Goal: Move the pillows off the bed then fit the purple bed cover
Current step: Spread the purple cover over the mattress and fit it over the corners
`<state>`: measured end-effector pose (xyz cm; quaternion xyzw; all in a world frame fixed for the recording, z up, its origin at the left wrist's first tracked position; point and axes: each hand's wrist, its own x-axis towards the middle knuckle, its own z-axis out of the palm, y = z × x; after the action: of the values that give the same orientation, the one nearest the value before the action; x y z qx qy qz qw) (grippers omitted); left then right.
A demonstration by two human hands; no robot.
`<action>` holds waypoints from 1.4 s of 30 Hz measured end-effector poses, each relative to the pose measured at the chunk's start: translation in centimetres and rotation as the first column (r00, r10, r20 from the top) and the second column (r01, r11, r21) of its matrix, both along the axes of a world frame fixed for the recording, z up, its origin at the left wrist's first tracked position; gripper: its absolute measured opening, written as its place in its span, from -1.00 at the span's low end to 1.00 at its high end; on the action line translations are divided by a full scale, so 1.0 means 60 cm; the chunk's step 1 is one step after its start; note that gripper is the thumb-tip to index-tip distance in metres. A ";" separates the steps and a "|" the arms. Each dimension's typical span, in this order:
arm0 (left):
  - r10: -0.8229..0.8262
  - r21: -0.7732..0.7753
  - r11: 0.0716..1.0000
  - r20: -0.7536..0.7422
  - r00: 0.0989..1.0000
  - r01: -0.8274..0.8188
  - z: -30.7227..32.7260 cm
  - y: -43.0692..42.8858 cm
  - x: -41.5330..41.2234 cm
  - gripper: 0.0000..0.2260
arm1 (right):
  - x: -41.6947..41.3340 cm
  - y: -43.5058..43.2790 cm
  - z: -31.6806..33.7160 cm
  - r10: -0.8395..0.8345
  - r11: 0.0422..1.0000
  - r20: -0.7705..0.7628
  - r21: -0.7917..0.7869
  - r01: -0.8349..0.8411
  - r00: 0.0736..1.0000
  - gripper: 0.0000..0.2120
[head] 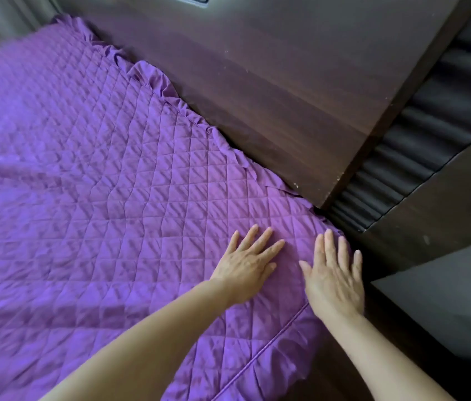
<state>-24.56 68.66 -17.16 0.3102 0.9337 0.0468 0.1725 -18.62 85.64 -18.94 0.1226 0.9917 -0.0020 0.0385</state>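
The purple quilted bed cover [89, 180] lies spread over the bed, its ruffled edge running along the dark wooden headboard [295, 91]. My left hand [247, 264] rests flat on the cover near the bed's near right corner, fingers spread. My right hand [334, 276] lies flat beside it, right at the corner, fingertips at the ruffle by the headboard. Neither hand holds anything. No pillows are in view.
A black ribbed padded panel [419, 134] runs beside the headboard at the right. A dark grey surface [445, 299] sits at the lower right next to the bed. The cover's ruffle hangs over the bed's near side [274, 351].
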 end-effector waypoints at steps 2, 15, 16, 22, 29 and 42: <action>0.067 -0.002 0.998 -0.120 0.990 -0.068 -0.003 -0.060 0.050 -0.55 | 0.019 -0.012 0.012 0.021 1.000 -0.033 0.014 -0.021 0.999 -0.40; 0.311 0.014 0.949 0.128 0.942 -0.316 -0.014 -0.419 0.334 -0.53 | 0.223 -0.262 0.054 0.443 0.897 0.091 -0.040 -0.441 0.892 -0.51; 0.332 0.009 0.942 0.136 0.933 -0.337 -0.013 -0.431 0.351 -0.50 | 0.234 -0.287 0.058 0.521 0.853 0.096 -0.075 -0.516 0.848 -0.49; 0.394 -0.110 0.919 0.227 0.890 -0.379 -0.013 -0.507 0.490 -0.63 | 0.329 -0.391 0.074 0.692 0.721 0.247 -0.197 -0.664 0.678 -0.52; 0.288 -0.151 0.951 0.101 0.952 -0.271 -0.001 -0.552 0.602 -0.64 | 0.390 -0.421 0.067 0.698 0.696 0.289 -0.059 -0.716 0.655 -0.58; 0.201 -0.117 0.976 0.163 0.966 -0.184 0.037 -0.523 0.637 -0.90 | 0.440 -0.405 0.057 0.760 0.650 0.062 -0.041 -0.759 0.647 -0.63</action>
<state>13.67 37.28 -14.93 0.2036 0.9420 0.0432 0.2634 7.80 61.33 -15.51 -0.3038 0.9498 0.0131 0.0729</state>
